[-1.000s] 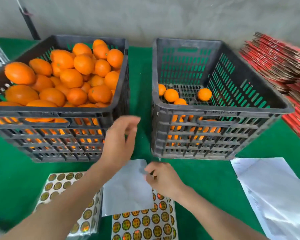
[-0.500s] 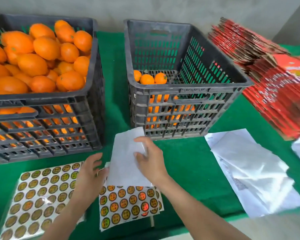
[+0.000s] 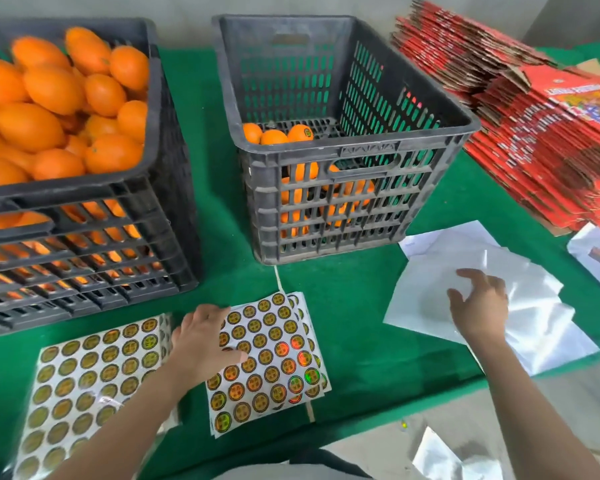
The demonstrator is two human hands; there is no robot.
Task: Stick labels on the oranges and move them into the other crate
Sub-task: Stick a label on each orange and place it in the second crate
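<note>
Since half a second ago the right hand point(image 3: 478, 306) has swung out right. It took the white backing sheet point(image 3: 420, 299) off the middle label sheet point(image 3: 274, 355) and onto the pile of white and silvery sheets point(image 3: 534, 306). The left hand point(image 3: 203, 336) has slid up onto that label sheet's left edge.

Hidden or unclear:
- The full crate point(image 3: 84, 188) is cut off at the frame's left.
- The second label sheet point(image 3: 94, 379) runs out at the bottom, partly under the left forearm.
- The oranges point(image 3: 274, 136) in the other crate point(image 3: 354, 147) mostly sit behind its near wall and show only through the slots. One at the top carries a round label.
- The right hand is motion-blurred.

Hands:
- Right: arm reaches forward and right, palm down, fingers spread and lying on the backing sheet, nothing gripped.
- Left: palm down, fingers fairly straight, thumb out, resting on the labels.

Unlabelled oranges point(image 3: 49, 88) are heaped in the full crate. Both crates stand on the green surface point(image 3: 354, 323), with red flat cartons point(image 3: 551, 133) at far right.
</note>
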